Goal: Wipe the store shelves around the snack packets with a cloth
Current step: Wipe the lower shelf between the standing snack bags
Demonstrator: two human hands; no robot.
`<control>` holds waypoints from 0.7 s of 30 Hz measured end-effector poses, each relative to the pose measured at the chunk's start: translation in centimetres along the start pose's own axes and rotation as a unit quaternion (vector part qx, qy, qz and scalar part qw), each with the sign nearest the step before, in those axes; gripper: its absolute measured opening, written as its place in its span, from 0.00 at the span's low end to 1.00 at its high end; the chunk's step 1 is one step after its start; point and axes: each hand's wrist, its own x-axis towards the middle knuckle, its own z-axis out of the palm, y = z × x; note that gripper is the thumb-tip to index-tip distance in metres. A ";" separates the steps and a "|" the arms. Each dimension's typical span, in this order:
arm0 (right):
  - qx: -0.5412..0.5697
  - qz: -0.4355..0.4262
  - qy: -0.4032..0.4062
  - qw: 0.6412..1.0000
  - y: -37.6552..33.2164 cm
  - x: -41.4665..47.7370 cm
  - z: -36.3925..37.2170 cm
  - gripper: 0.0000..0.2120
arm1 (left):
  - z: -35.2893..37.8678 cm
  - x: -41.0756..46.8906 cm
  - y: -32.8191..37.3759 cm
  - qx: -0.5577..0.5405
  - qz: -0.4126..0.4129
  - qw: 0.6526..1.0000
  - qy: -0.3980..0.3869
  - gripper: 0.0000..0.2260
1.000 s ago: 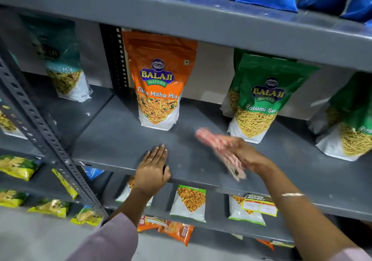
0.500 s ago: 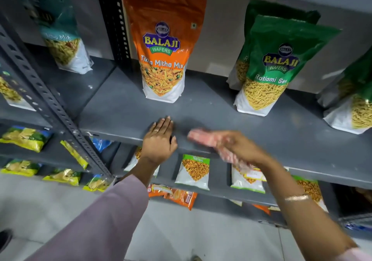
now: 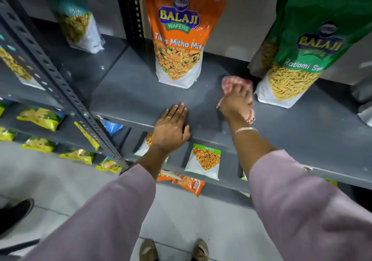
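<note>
A grey metal shelf (image 3: 132,97) carries an upright orange snack packet (image 3: 178,31) and, to its right, a green snack packet (image 3: 298,45). My right hand (image 3: 235,104) presses a red-and-white checked cloth (image 3: 234,82) onto the shelf in the gap between these two packets, close to the green one's lower left corner. My left hand (image 3: 171,129) lies flat, fingers together, on the shelf's front edge below the orange packet, holding nothing.
A perforated upright post (image 3: 60,91) divides this bay from the left one, where a teal packet (image 3: 78,23) stands. Small packets (image 3: 204,161) sit on the lower shelf, yellow ones (image 3: 41,118) at lower left. My feet (image 3: 173,249) stand on the tiled floor.
My right hand has carried the cloth from the shelf's front edge back and to the right, into the gap between the packets. The view has tilted down. My left hand stays put.
</note>
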 end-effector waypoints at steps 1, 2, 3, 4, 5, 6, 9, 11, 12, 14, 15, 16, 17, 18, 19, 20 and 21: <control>0.008 0.028 -0.012 0.999 -0.6 0.4 -0.1 0.33 | 0.0 0.1 0.0 -0.004 0.001 1.000 -0.003 0.26; 0.004 -0.005 -0.027 1.000 -1.2 0.5 -0.1 0.33 | 0.0 0.1 0.0 -0.008 0.003 1.000 -0.003 0.26; 0.005 -0.072 -0.042 0.996 -1.9 0.3 -0.2 0.33 | 0.1 0.1 0.0 -0.009 0.004 1.000 -0.001 0.26; 0.001 -0.147 -0.057 0.987 -2.2 0.8 0.1 0.31 | 0.1 0.1 -0.1 -0.008 0.005 1.000 0.003 0.26; 0.005 -0.190 -0.067 0.979 -2.3 1.8 0.4 0.29 | 0.2 0.1 -0.1 -0.007 0.007 1.000 0.013 0.25; 0.003 -0.193 -0.066 0.979 -1.9 3.2 0.7 0.29 | 0.2 0.2 -0.2 -0.008 0.007 1.000 0.025 0.25; -0.002 -0.037 -0.055 0.998 -1.6 6.9 0.7 0.38 | 0.3 0.1 -0.2 -0.011 0.009 0.999 0.048 0.25; -0.015 -0.054 -0.081 0.995 -2.6 8.0 0.2 0.39 | 0.2 0.0 -0.1 -0.013 0.004 0.999 0.052 0.24; -0.018 -0.133 -0.070 0.988 -2.9 8.8 0.5 0.37 | 0.2 0.0 -0.1 -0.016 0.001 0.999 0.049 0.24; -0.061 -0.223 -0.069 0.971 -2.7 11.1 1.1 0.36 | 0.2 0.1 -0.1 -0.015 -0.002 0.999 0.042 0.24; -0.059 -0.202 -0.076 0.975 -2.0 13.1 1.6 0.36 | 0.2 0.1 -0.1 -0.010 -0.003 0.999 0.039 0.25; -0.072 -0.157 -0.089 0.981 -1.9 13.6 1.1 0.37 | 0.1 0.1 0.1 -0.005 -0.003 0.999 0.036 0.25; -0.071 -0.105 -0.119 0.985 -2.4 13.3 0.1 0.39 | 0.1 0.1 0.0 0.001 -0.004 0.999 0.034 0.25; -0.077 -0.088 -0.121 0.986 -3.1 13.4 0.0 0.40 | 0.2 0.1 0.0 0.005 -0.005 0.999 0.033 0.25; -0.076 -0.128 -0.104 0.983 -4.0 13.4 -0.3 0.38 | 0.2 0.1 0.0 0.007 -0.005 0.999 0.036 0.25; -0.076 -0.191 -0.087 0.975 -5.2 13.0 -0.7 0.35 | 0.3 0.1 0.0 0.007 -0.005 0.999 0.039 0.25; -0.086 -0.248 -0.064 0.963 -6.1 12.8 -0.7 0.34 | 0.4 0.1 -0.1 0.007 -0.003 0.999 0.043 0.25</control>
